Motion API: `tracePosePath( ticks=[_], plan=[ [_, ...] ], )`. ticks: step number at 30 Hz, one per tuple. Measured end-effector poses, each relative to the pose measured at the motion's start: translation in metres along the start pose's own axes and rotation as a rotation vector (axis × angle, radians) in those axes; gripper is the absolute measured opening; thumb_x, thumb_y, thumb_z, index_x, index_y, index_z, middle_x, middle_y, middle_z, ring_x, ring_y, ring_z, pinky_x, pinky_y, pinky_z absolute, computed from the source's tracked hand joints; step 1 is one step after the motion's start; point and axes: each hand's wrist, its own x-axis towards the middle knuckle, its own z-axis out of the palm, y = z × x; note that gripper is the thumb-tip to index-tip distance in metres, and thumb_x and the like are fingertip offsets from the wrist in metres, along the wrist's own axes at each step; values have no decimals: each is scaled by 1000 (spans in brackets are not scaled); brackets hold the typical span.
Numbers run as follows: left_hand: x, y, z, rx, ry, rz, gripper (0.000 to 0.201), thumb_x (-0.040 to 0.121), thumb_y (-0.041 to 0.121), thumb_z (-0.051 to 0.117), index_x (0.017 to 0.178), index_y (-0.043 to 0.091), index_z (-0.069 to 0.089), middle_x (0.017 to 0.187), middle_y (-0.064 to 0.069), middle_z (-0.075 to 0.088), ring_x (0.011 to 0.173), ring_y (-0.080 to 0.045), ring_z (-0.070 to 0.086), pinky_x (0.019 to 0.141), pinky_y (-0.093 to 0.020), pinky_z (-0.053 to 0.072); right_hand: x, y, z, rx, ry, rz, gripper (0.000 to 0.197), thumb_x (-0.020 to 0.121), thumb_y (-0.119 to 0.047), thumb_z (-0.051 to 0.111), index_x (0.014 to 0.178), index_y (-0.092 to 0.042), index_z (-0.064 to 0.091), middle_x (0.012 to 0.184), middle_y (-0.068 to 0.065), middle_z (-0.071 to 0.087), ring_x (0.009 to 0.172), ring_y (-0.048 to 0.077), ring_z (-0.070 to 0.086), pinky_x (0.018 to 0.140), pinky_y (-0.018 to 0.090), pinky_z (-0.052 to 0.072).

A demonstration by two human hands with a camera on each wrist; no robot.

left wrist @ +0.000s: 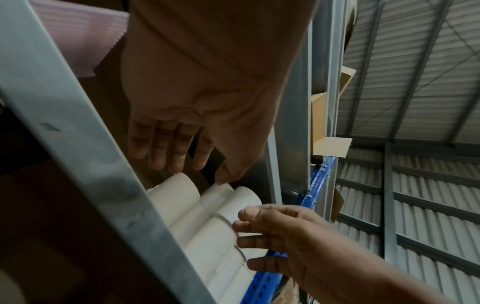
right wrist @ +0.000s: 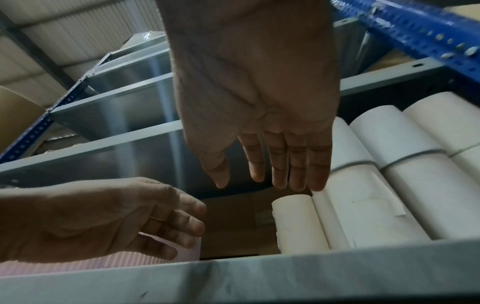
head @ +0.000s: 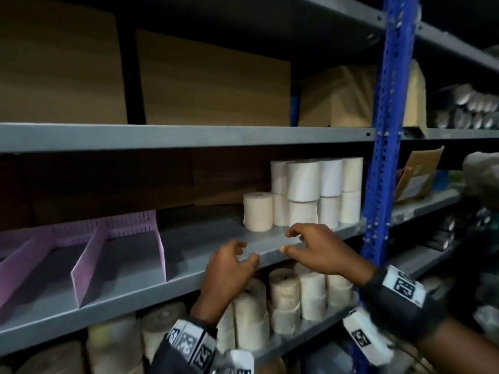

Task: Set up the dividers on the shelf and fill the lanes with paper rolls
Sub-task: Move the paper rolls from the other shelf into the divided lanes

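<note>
Purple dividers (head: 89, 255) stand on the left part of the grey middle shelf (head: 189, 268) and form empty lanes. White paper rolls (head: 313, 193) are stacked two high at the shelf's right end, with a single roll (head: 258, 210) just left of them. My left hand (head: 247, 252) and right hand (head: 285, 242) hover side by side at the shelf's front edge, in front of the rolls, fingers spread and holding nothing. In the wrist views the left hand's fingers (left wrist: 168, 148) and the right hand's fingers (right wrist: 280, 160) point at the rolls (right wrist: 363, 205) without touching them.
Cardboard boxes (head: 210, 90) fill the shelf above. More paper rolls (head: 283, 298) crowd the shelf below. A blue perforated upright (head: 386, 130) bounds the bay on the right. Bare shelf lies between the dividers and the single roll.
</note>
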Motion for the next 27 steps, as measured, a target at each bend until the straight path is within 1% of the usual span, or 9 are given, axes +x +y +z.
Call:
tracePosePath(
  ticks=[5, 8, 11, 14, 16, 18, 19, 23, 27],
  plan=[
    [75, -11, 16, 139, -74, -62, 52, 86, 47, 68, 129, 18, 62, 128, -8, 67, 117, -26, 63, 97, -36, 52, 74, 0, 2, -73, 11, -92, 50, 84, -56, 61, 121, -23, 63, 123, -3, 65, 103, 12, 60, 81, 24, 45],
    [116, -21, 27, 173, -166, -124, 42, 83, 50, 71, 111, 19, 65, 119, -9, 71, 106, -26, 67, 89, -34, 54, 113, 5, 9, -116, 17, -144, 49, 86, -52, 61, 123, -20, 63, 125, -1, 64, 106, 15, 60, 83, 24, 43],
    [158, -27, 35, 145, -263, -154, 28, 82, 44, 74, 93, 19, 64, 113, -8, 73, 88, -16, 68, 76, -27, 51, 151, 11, 15, -166, -9, -172, 49, 88, -50, 60, 123, -17, 63, 127, 4, 61, 117, 20, 57, 96, 32, 47],
    [196, -31, 46, 155, -348, -146, 44, 82, 35, 79, 120, 17, 65, 123, -10, 68, 109, -26, 65, 91, -37, 56, 186, 17, 23, -185, -16, -203, 43, 89, -46, 60, 117, -14, 62, 122, 8, 62, 111, 24, 58, 92, 36, 50],
    [210, -32, 51, 116, -386, -174, 49, 81, 33, 82, 123, 18, 62, 116, -7, 70, 98, -23, 67, 78, -37, 60, 200, 20, 30, -210, -55, -203, 44, 92, -44, 58, 122, -13, 59, 127, 10, 58, 114, 27, 56, 95, 38, 48],
    [217, -34, 57, 59, -419, -211, 45, 81, 33, 84, 118, 23, 60, 96, 4, 68, 77, -11, 62, 56, -28, 53, 212, 22, 35, -241, -86, -211, 43, 94, -42, 55, 124, -10, 59, 131, 12, 55, 117, 29, 55, 98, 38, 46],
    [219, -36, 60, 33, -437, -224, 45, 81, 31, 84, 118, 25, 60, 88, 8, 66, 73, -7, 59, 52, -25, 49, 217, 24, 38, -246, -98, -215, 43, 95, -41, 54, 123, -9, 60, 131, 13, 55, 118, 29, 55, 98, 38, 46],
    [224, -32, 62, -21, -465, -280, 38, 83, 30, 83, 114, 26, 61, 81, 11, 64, 70, -4, 57, 54, -21, 47, 226, 29, 41, -273, -166, -212, 47, 97, -42, 52, 130, -8, 56, 135, 13, 51, 123, 29, 51, 102, 37, 43],
    [222, -27, 59, -7, -464, -257, 40, 88, 24, 79, 124, 20, 61, 78, 11, 59, 63, -1, 52, 38, -11, 41, 231, 25, 42, -268, -203, -169, 53, 94, -44, 56, 133, -9, 50, 137, 12, 49, 124, 28, 50, 102, 35, 43]
  ],
)
